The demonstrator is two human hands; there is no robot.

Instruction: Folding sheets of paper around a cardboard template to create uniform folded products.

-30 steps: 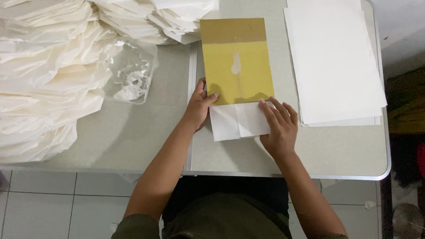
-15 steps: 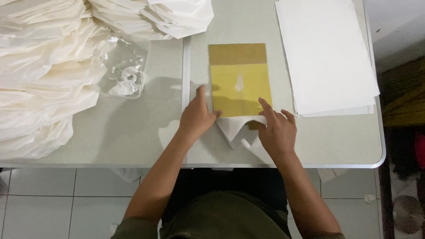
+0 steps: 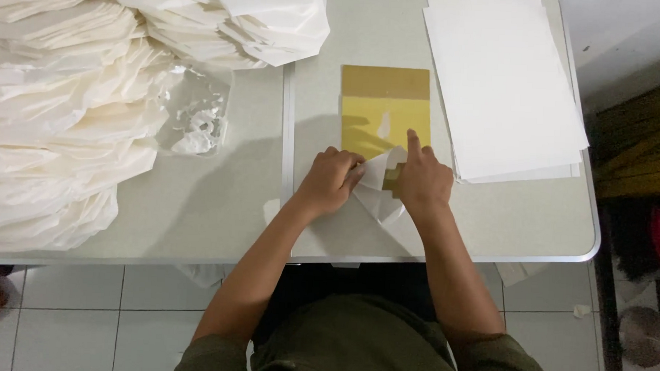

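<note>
Both hands are working a sheet of white paper (image 3: 377, 191) lying over the lower end of a yellow board (image 3: 384, 110) on the grey table (image 3: 504, 221). The left hand (image 3: 330, 180) is curling its fingers shut, pinching the paper's folded edge. The right hand (image 3: 420, 183) is pressing down on the paper with the index finger sticking out straight, other fingers tucked. A stack of white sheets (image 3: 502, 82) is sitting just right of the board, and piles of folded paper (image 3: 62, 117) are filling the left side.

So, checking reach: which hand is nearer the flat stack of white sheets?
Right hand, just left of the white sheets; left hand lies farther left.
</note>
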